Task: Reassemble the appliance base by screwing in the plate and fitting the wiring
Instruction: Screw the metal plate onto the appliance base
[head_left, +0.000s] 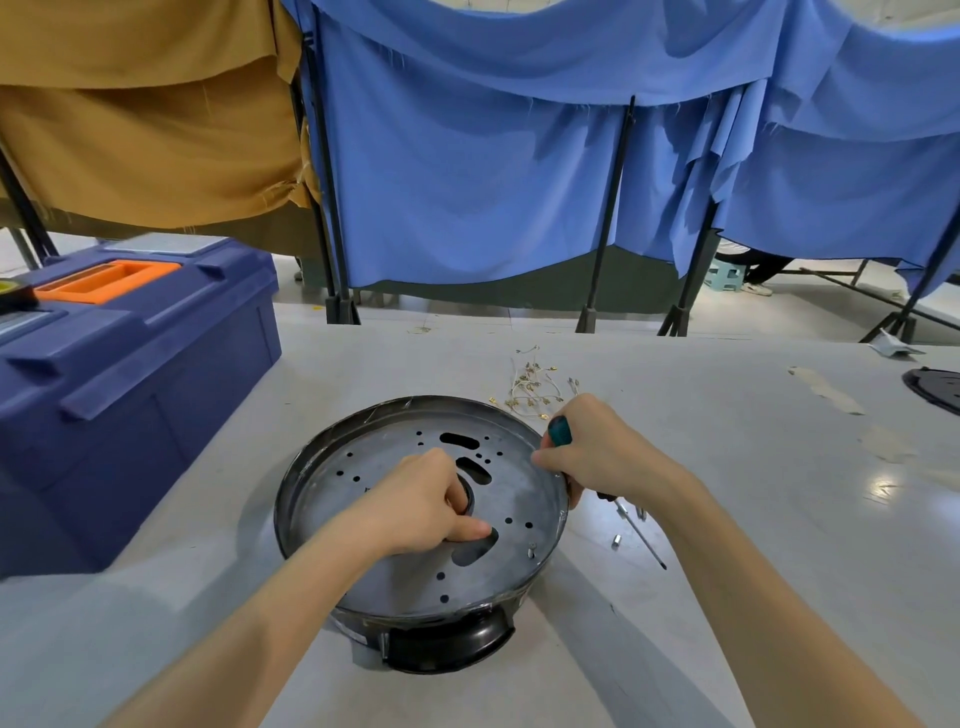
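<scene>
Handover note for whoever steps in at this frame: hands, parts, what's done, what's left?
Left hand: hooked into the centre hole of the metal plate, which sits in the appliance base.
Right hand: holds the teal-handled screwdriver and touches the base rim.
Loose screws lie on the table right of the base; wires lie beyond it.
Done: plate laid in. Left: drive screws, fit wiring.

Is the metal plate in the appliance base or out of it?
In: the plate lies flat inside the base's rim, left hand gripping its centre.
</scene>
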